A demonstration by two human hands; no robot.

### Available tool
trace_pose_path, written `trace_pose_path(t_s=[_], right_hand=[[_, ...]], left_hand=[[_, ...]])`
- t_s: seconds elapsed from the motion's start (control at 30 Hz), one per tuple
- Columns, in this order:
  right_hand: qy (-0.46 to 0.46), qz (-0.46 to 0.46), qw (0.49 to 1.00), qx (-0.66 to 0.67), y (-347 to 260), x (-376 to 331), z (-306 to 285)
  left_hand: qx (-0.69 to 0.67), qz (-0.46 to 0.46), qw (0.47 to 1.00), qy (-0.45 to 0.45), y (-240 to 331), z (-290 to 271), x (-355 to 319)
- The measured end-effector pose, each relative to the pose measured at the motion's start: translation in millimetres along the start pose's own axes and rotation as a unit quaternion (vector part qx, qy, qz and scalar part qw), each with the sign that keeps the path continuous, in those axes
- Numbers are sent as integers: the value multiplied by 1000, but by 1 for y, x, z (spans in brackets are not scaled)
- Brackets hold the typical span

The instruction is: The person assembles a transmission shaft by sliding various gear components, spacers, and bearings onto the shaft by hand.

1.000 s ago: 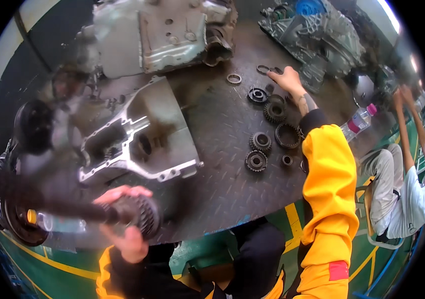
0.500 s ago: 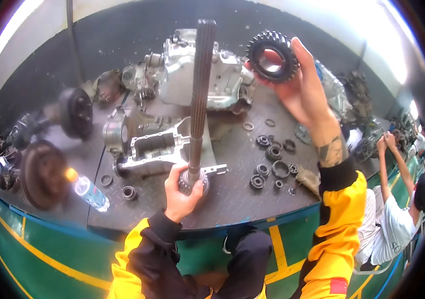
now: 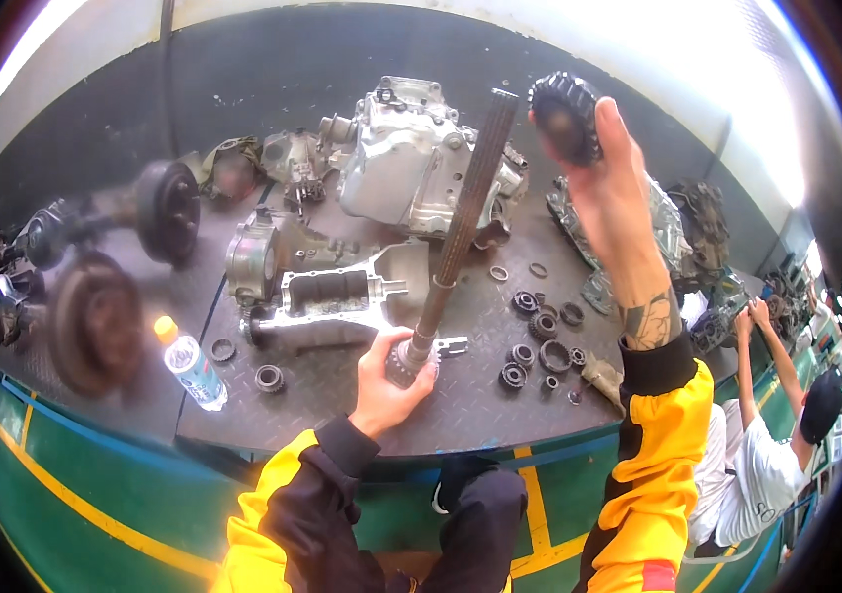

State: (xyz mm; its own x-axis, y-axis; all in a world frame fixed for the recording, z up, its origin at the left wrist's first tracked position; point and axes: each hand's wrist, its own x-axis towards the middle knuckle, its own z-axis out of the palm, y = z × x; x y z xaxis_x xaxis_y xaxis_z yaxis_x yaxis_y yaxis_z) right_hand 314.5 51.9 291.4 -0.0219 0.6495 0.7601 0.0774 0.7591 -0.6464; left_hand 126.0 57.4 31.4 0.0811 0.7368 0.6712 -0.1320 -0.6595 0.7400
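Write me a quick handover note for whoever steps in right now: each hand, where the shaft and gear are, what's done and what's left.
Left hand: gripping the lower end of the long splined shaft, held upright above the dark checker-plate bench.
Right hand: raised, holding the dark toothed gear beside the shaft's top end, apart from it.
Done: shaft and gear are both lifted off the bench.
Left: gear is not yet on the shaft. More loose gears and rings lie on the bench to the right; the silver gearbox housing sits behind.
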Motion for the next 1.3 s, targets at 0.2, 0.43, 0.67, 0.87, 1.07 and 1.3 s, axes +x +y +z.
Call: trace_pose_path(t_s=[0.2, 0.43, 0.67, 0.87, 1.07, 1.3], right_hand=[[50, -48, 995, -78, -8, 17, -2], [-99, 197, 893, -393, 77, -104, -37], [-263, 196, 804, -496, 167, -261, -71], [-363, 86, 797, -475, 187, -242, -85], [-1, 235, 811, -536, 302, -167, -247], [-159, 364, 751, -527, 395, -173, -278]], left_hand=[[-9, 30, 999, -8, 3, 2, 4], [21, 13, 1000, 1, -3, -7, 1], [-11, -26, 1000, 11, -10, 5, -2], [-4, -38, 999, 39, -17, -11, -7], [-106, -41, 993, -12, -23, 1, -5], [-44, -36, 998, -40, -32, -17, -4]])
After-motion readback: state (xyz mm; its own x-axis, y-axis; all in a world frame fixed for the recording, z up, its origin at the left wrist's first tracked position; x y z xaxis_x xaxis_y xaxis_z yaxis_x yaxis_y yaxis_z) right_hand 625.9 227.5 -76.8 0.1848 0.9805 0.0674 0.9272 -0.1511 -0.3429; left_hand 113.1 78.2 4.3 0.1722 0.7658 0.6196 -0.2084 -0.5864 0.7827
